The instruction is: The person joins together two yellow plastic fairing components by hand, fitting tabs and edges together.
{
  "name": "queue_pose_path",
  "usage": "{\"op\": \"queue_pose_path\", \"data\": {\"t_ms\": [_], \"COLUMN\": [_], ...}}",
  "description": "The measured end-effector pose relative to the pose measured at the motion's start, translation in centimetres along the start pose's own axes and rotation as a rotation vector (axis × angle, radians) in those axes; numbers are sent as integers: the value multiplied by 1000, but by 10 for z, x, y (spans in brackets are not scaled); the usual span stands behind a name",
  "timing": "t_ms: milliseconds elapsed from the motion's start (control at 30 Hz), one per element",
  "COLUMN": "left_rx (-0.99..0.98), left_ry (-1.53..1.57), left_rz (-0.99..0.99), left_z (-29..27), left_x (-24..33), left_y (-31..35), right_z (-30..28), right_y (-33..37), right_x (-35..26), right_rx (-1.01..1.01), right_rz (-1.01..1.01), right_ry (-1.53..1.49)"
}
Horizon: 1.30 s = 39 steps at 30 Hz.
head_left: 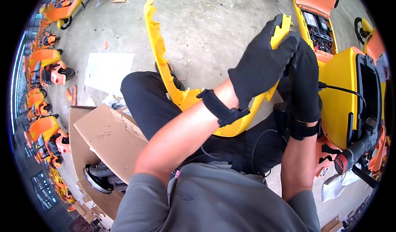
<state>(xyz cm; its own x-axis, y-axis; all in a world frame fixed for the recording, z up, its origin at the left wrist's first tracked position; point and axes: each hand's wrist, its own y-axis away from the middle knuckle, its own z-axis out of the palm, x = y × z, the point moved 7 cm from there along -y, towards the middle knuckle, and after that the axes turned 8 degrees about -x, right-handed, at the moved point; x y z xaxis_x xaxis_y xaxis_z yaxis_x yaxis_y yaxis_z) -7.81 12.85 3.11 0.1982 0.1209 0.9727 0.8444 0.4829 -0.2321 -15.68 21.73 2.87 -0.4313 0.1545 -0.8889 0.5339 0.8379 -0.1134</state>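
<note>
A U-shaped yellow plastic trim panel (198, 101) lies over my lap, its notched left arm rising away from me. My left hand (262, 61), in a black glove, is closed around the panel's right arm close to its far end, which pokes out past the fingers. Against it presses my right hand (304, 77), also black-gloved, with its fingers curled; what they hold is hidden. A thin pointed thing (280, 10) shows just beyond my left fingers, too small to name. Black straps circle both wrists.
A yellow scooter body (338, 96) with a black cable stands close at my right; an opened scooter (315, 30) with exposed wiring is beyond. An open cardboard box (109, 137) holding round parts sits at my left. Several scooters (45, 67) line the far left. A white sheet (109, 71) lies on the floor.
</note>
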Motion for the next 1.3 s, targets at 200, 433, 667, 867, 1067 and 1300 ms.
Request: {"op": "queue_pose_path", "data": {"t_ms": [200, 433, 667, 867, 1067, 1300], "left_rx": [-66, -336, -186, -127, -79, -267], "left_ry": [309, 388, 171, 71, 272, 373], "left_rz": [-128, -86, -117, -103, -180, -71], "left_z": [-5, 6, 9, 8, -11, 8], "left_x": [-10, 4, 3, 11, -15, -2], "left_y": [1, -13, -11, -6, -9, -11], "right_z": [8, 10, 10, 2, 7, -7], "right_y": [-2, 15, 19, 20, 38, 36], "right_x": [-1, -1, 16, 2, -22, -11], "right_rx": [54, 38, 52, 87, 218, 80], "right_rz": [-146, -190, -36, -24, -326, -69], "right_ry": [-42, 56, -301, -101, 213, -126]}}
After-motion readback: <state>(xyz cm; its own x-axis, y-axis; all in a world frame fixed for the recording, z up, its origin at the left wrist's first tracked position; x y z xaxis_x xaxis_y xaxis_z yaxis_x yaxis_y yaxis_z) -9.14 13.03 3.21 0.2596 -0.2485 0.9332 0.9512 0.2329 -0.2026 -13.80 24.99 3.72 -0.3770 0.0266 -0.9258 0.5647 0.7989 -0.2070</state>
